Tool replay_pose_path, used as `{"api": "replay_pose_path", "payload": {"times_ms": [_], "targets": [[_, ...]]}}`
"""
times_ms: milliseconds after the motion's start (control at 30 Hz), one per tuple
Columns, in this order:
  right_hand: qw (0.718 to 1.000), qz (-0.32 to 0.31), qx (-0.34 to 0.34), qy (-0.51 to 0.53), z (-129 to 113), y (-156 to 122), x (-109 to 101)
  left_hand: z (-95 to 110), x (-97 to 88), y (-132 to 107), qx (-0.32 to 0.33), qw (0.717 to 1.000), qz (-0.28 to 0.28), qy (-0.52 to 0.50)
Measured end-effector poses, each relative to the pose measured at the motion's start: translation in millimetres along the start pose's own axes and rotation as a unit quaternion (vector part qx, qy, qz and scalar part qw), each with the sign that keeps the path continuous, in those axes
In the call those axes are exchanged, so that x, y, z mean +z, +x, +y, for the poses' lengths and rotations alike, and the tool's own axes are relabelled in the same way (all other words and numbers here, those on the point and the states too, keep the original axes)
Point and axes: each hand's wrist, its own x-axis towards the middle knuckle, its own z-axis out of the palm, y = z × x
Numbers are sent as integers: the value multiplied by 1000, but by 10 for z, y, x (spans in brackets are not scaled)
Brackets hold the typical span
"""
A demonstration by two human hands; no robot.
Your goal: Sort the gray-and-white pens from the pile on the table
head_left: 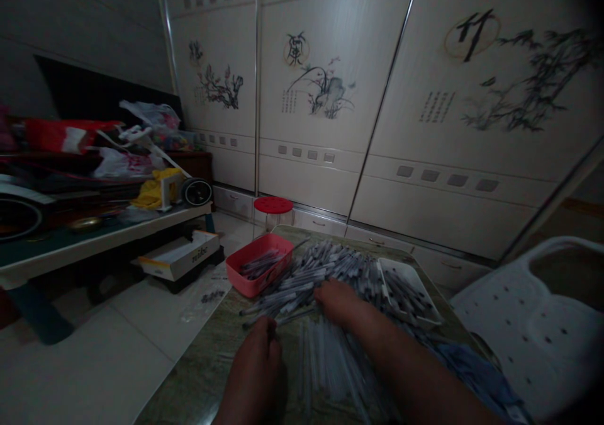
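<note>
Pen tubes (321, 274) lie in a loose heap on a stone-look tabletop (182, 393), lower centre of frame, thin grey plastic, dark tips. Left hand (252, 368) at heap's near edge, fingers together and curled down, grip unclear. Pink tray (257, 264), hard plastic, holds a small bundle, upper left of heap. Clear tubes (325, 365) lie straighter below. Right hand (337, 302) rests on the heap, fingers together and flat, clamped on nothing visible. White tray (408, 293), shallow, holds more. Slick slim tubes roll easily; light flat fingers suit them.
</note>
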Motion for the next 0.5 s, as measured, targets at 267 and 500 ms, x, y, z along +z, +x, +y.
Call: {"api": "replay_pose_path", "payload": {"times_ms": [267, 500], "targets": [[1000, -7, -5, 1, 32, -35, -15, -24, 51, 12, 2, 999, 22, 37], [1000, -14, -13, -2, -16, 4, -37, -74, 86, 43, 32, 995, 14, 97]]}}
